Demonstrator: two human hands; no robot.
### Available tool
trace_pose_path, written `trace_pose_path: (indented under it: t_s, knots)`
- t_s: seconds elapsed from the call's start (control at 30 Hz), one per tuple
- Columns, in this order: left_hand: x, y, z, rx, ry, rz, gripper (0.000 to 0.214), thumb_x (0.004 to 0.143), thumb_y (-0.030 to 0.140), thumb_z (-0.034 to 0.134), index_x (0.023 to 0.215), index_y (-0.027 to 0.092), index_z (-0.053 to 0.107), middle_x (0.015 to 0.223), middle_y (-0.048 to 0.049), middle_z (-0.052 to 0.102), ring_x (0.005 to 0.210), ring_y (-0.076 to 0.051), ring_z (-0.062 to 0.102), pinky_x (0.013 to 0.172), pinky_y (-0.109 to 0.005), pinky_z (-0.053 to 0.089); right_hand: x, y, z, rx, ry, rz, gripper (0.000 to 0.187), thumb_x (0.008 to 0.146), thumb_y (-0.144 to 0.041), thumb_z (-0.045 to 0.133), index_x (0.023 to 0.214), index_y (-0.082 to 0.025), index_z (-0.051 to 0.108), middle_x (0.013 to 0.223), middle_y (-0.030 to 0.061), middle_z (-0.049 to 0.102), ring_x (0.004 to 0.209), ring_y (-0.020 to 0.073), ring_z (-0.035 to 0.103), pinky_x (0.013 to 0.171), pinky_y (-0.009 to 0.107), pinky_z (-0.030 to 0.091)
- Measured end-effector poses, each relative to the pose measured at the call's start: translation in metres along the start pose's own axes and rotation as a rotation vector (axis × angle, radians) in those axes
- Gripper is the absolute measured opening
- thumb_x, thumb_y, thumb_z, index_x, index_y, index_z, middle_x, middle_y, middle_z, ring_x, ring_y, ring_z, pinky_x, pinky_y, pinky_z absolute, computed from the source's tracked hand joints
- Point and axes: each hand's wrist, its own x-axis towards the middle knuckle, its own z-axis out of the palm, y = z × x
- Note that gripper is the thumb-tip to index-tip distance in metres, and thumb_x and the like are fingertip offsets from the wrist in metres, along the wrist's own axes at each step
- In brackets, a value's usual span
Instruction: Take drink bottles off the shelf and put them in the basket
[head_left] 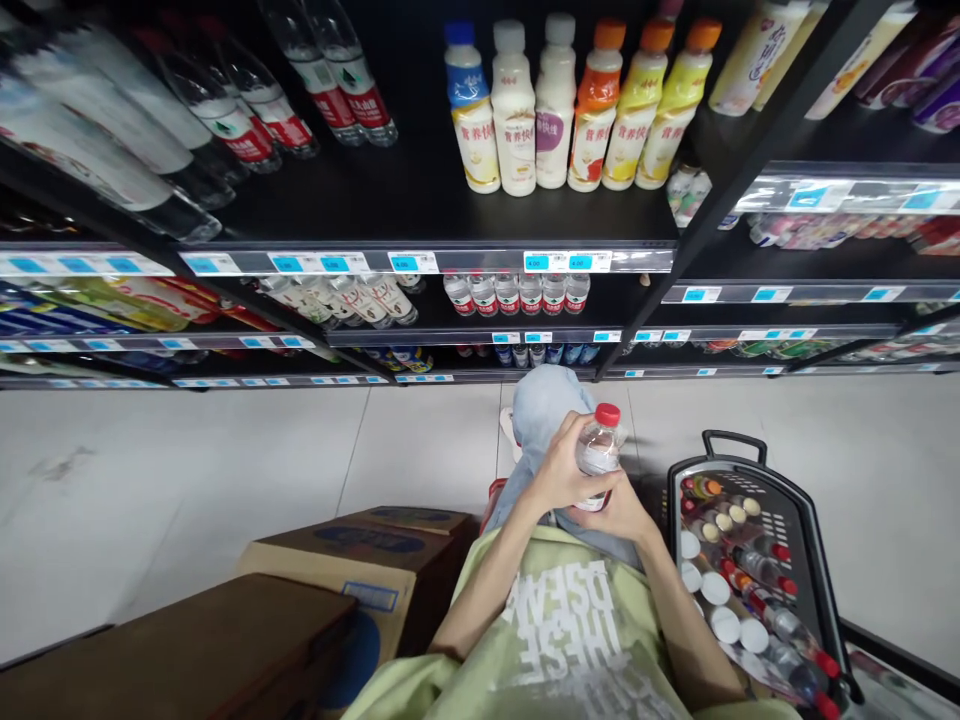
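Note:
A clear plastic water bottle (598, 452) with a red cap is upright in front of my lap, between my two hands. My left hand (556, 470) wraps its left side, the thumb lying across the lower front. From below and the right, my right hand (621, 512) closes around the bottle's lower part. My fingers hide much of the label. Ahead on the top shelf stands a row of milk drink bottles (516, 130) with blue, white and orange caps. Small red-labelled water bottles (530, 294) line the shelf below.
On the right, a black shopping basket (816, 540) holds many mixed bottles. Cardboard boxes (330, 560) sit close on my left. Larger red-labelled water bottles (240, 125) stand at the upper left, above shelf edges (465, 258) with price tags. Grey floor tiles (247, 450) lie beneath.

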Motion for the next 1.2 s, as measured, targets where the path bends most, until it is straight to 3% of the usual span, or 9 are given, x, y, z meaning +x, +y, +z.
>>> trace_pose_path:
  t_s: [0.1,0.17,0.3,0.43,0.7,0.97,1.2]
  knots:
    - [0.007,-0.014,0.001,-0.299,-0.19,-0.046,0.081,0.08,0.044,0.088,0.147,0.022,0.05,0.136,-0.0133,0.067,0.132,-0.034,0.064,0.114,-0.05,0.05,0.0,0.016,-0.008,0.216,-0.063,0.069,0.062,0.079,-0.061,0.081,0.123,-0.019,0.066,0.111,0.0121,0.079,0.097,0.0323,0.078,0.085,0.051,0.068]
    - [0.011,-0.026,0.005,-0.424,-0.255,-0.078,0.086,0.082,0.047,0.087,0.153,0.023,0.045,0.142,-0.0149,0.067,0.135,-0.035,0.064,0.116,-0.052,0.05,0.0,0.026,-0.011,0.271,-0.029,0.101,0.071,0.078,-0.07,0.081,0.126,-0.02,0.064,0.116,0.0137,0.078,0.103,0.0344,0.078,0.09,0.052,0.067]
    - [0.018,-0.046,0.015,-0.408,-0.154,-0.135,0.098,0.075,0.051,0.092,0.156,0.018,0.048,0.145,-0.0178,0.067,0.136,-0.039,0.064,0.119,-0.055,0.048,-0.001,0.038,-0.012,0.285,0.049,0.142,0.08,0.077,-0.081,0.078,0.127,-0.02,0.064,0.121,0.0151,0.077,0.11,0.0361,0.076,0.097,0.054,0.063]
    - [0.017,-0.054,0.018,-0.394,-0.081,-0.14,0.1,0.074,0.054,0.093,0.156,0.016,0.052,0.144,-0.0178,0.069,0.137,-0.039,0.064,0.122,-0.054,0.046,0.003,0.037,-0.011,0.345,0.026,0.093,0.076,0.08,-0.078,0.078,0.127,-0.019,0.066,0.122,0.0143,0.077,0.112,0.034,0.075,0.101,0.049,0.061]
    - [0.012,-0.058,0.014,-0.47,-0.103,-0.113,0.104,0.075,0.062,0.091,0.159,0.018,0.048,0.142,-0.0194,0.069,0.13,-0.038,0.069,0.117,-0.055,0.051,0.008,0.029,-0.008,0.384,-0.015,0.03,0.074,0.084,-0.072,0.08,0.136,-0.021,0.066,0.124,0.0131,0.076,0.112,0.0335,0.073,0.103,0.048,0.06]
    - [0.008,-0.058,0.011,-0.435,-0.105,-0.063,0.099,0.074,0.07,0.088,0.151,0.016,0.056,0.128,-0.0162,0.076,0.123,-0.038,0.072,0.109,-0.053,0.057,0.007,0.031,-0.007,0.284,-0.004,-0.034,0.068,0.084,-0.069,0.081,0.128,-0.019,0.069,0.117,0.0126,0.076,0.104,0.031,0.074,0.099,0.045,0.06]
    - [0.003,-0.058,0.007,-0.42,-0.101,-0.034,0.104,0.076,0.071,0.085,0.158,0.017,0.05,0.132,-0.0171,0.075,0.125,-0.039,0.072,0.111,-0.056,0.057,0.009,0.027,-0.005,0.263,-0.026,-0.058,0.07,0.085,-0.068,0.081,0.131,-0.018,0.068,0.123,0.0142,0.075,0.109,0.0331,0.074,0.103,0.048,0.058]
